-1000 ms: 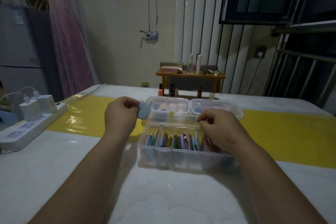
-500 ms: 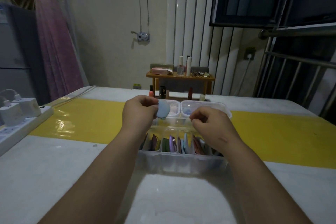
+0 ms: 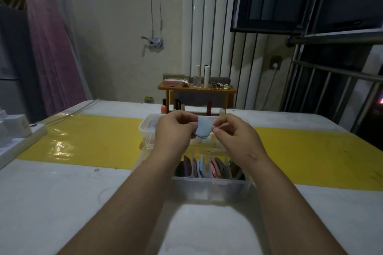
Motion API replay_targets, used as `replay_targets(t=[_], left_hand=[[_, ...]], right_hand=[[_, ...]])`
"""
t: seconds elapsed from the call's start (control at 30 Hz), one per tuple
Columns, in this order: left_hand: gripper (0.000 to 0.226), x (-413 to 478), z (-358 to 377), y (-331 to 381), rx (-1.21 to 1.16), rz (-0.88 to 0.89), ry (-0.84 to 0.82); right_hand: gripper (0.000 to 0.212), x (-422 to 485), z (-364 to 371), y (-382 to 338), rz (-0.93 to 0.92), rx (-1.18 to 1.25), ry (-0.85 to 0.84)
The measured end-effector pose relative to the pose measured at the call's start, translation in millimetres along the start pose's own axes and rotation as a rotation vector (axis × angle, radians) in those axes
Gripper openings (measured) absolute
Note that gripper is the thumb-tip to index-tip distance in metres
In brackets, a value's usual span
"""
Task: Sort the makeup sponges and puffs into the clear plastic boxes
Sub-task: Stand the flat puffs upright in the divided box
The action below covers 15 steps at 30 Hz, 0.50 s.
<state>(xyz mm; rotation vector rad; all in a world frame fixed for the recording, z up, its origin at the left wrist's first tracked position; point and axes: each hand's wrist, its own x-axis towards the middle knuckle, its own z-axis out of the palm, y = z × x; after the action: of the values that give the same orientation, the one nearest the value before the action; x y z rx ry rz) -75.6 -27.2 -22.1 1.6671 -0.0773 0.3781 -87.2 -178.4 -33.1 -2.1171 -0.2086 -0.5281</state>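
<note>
Head view: left hand pinches flat rounded blue puff; right hand seemingly pinching its edge.

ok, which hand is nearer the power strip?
Left. The left hand pinches the puff, to the right of the power strip; the right hand pinches the puff's other edge, farther right.

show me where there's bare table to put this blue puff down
Free: yellow strip between power strip and boxes, yellow right of them, white table nearest you. Crowded: boxes below the blue puff, bottles behind.
</note>
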Motion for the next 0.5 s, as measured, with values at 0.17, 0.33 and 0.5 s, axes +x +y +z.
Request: replay_targets(t=[0.17,0.33,0.5], left_hand=[[0.015,-4,9,-1,-0.03,-0.021,-0.056],[0.01,-6,8,-8,0.231,0.086,-0.139],[0.017,-15,0,-12,0.596,0.23,-0.217]], right_hand=[[0.012,-1,-3,0,-0.011,0.046,0.0],[0.013,0,-7,0,-0.002,0.064,0.048],[0.013,0,-11,-3,0.034,0.034,0.119]])
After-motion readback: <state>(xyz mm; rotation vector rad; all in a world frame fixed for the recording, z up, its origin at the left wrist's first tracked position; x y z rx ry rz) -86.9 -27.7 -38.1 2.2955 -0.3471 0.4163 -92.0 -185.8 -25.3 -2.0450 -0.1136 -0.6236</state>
